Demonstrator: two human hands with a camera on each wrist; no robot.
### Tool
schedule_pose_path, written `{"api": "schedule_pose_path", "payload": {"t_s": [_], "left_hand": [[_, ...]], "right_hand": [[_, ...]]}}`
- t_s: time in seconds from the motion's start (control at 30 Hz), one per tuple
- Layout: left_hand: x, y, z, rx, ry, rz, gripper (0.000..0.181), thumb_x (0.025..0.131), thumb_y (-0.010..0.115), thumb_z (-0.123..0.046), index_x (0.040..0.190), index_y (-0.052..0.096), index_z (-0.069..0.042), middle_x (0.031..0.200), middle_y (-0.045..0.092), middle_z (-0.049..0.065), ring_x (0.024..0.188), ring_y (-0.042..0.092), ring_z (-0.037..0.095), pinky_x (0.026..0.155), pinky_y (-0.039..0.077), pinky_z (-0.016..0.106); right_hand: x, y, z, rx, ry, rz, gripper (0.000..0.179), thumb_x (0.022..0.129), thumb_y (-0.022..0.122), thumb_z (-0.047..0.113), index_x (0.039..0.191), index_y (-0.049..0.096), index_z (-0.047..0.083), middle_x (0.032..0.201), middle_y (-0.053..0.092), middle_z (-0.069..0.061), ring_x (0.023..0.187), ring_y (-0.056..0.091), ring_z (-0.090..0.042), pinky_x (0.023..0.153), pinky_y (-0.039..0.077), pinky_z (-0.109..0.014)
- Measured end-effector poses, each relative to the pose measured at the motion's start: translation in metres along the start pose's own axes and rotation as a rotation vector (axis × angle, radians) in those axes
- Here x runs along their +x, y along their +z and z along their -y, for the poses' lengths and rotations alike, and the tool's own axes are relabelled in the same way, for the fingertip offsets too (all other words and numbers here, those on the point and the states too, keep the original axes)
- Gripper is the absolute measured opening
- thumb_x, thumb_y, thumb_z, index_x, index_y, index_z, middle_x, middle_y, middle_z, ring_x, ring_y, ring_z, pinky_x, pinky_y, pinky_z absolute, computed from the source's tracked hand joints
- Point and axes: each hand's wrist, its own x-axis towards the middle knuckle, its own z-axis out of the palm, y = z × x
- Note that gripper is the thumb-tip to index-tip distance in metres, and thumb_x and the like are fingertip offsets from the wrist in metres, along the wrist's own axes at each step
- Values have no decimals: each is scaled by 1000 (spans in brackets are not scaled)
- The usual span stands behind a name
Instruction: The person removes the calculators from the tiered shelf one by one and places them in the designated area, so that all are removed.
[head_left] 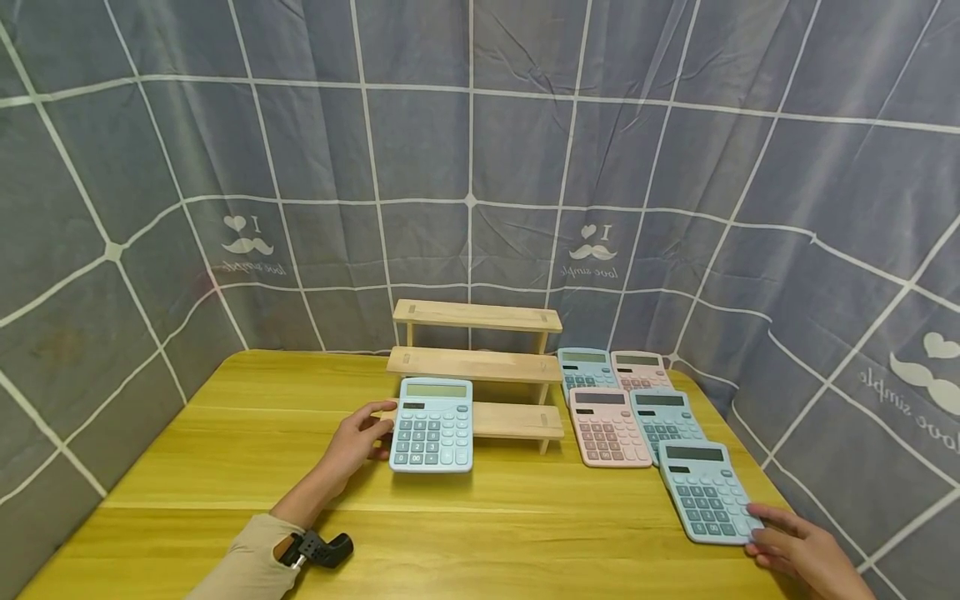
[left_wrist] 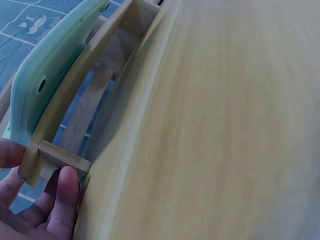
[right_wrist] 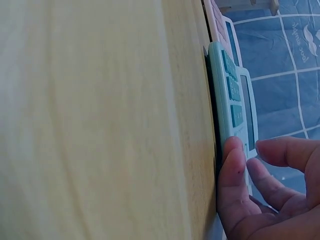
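Observation:
A light blue calculator (head_left: 432,425) leans upright on the bottom step of a three-tier wooden stand (head_left: 517,421). My left hand (head_left: 358,442) is at the left end of that step, beside the calculator. In the left wrist view, its fingers and thumb (left_wrist: 66,187) pinch the step's end by the short leg, below the calculator's pale green back (left_wrist: 50,65). At the right, another blue calculator (head_left: 708,492) lies face up with its screen end toward the back. My right hand (head_left: 806,550) grips its right edge, with the thumb (right_wrist: 233,167) at the near side.
Behind the right-hand calculator lie several more: a pink one (head_left: 609,429), a blue one (head_left: 663,417), and another blue (head_left: 587,367) and pink one (head_left: 641,369) at the back. The yellow wood-grain table (head_left: 247,450) meets a grey checked curtain (head_left: 420,167) on three sides.

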Motion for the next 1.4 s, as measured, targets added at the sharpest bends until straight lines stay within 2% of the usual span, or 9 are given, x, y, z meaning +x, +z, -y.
{"api": "schedule_pose_path", "payload": {"t_s": [0.17, 0.33, 0.47, 0.63, 0.8, 1.03, 1.17, 1.3, 1.4], "left_hand": [[0, -1, 0, -3, 0, -1, 38, 101, 56, -13, 139, 56, -10, 110, 64, 16, 87, 66, 20, 68, 59, 31], [0, -1, 0, -1, 11, 4, 38, 101, 56, -14, 139, 56, -8, 109, 64, 15, 87, 66, 19, 68, 59, 31], [0, -1, 0, 0, 10, 7, 39, 102, 55, -14, 140, 55, -9, 109, 64, 15, 86, 65, 19, 68, 59, 30], [0, -1, 0, -2, 3, 3, 38, 101, 56, -13, 139, 56, -9, 108, 64, 16, 86, 65, 20, 67, 59, 30], [0, -2, 1, 4, 1, 2, 38, 102, 56, -14, 140, 56, -9, 110, 64, 16, 87, 65, 20, 68, 59, 31], [0, -2, 1, 7, 10, 1, 39, 102, 56, -14, 140, 56, -10, 110, 64, 16, 88, 65, 19, 69, 59, 31], [0, -2, 1, 9, 12, 0, 38, 102, 56, -14, 140, 56, -9, 109, 64, 15, 87, 65, 19, 68, 59, 31], [0, -2, 2, 5, 14, 0, 38, 102, 56, -15, 140, 56, -9, 108, 63, 14, 87, 65, 19, 68, 59, 30], [1, -2, 2, 0, 14, 0, 38, 102, 56, -15, 139, 56, -9, 107, 63, 14, 87, 65, 19, 68, 59, 30]], "right_hand": [[0, 0, -1, -35, 5, -21, 60, 95, 67, 14, 140, 43, -16, 92, 69, -4, 81, 70, -20, 73, 60, -34], [0, -2, -1, -74, 3, -84, 62, 94, 65, 18, 142, 41, -14, 88, 70, -2, 77, 70, -20, 68, 59, -34], [2, -4, 4, -100, -9, -123, 66, 95, 65, 22, 144, 38, -13, 96, 71, -2, 78, 69, -18, 67, 58, -31], [-4, -3, 14, -107, -74, -78, 62, 99, 60, 19, 146, 37, -14, 111, 69, 0, 81, 69, -15, 72, 58, -29], [-11, 5, 24, -111, -118, -31, 58, 102, 55, 18, 147, 36, -14, 119, 68, 0, 86, 69, -14, 76, 58, -28], [-16, 20, 36, -95, -124, -6, 63, 101, 60, 27, 148, 39, -10, 124, 67, -2, 89, 69, -17, 78, 59, -29], [-17, 29, 41, -83, -125, -2, 60, 101, 60, 26, 147, 41, -7, 127, 65, -5, 90, 69, -18, 79, 58, -29], [-19, 38, 46, -34, -114, 12, 57, 100, 62, 25, 147, 44, -3, 126, 65, -1, 92, 69, -19, 79, 58, -31], [-21, 45, 49, -30, -127, 29, 59, 100, 62, 26, 149, 42, -2, 133, 62, -5, 95, 69, -20, 80, 58, -32]]}}
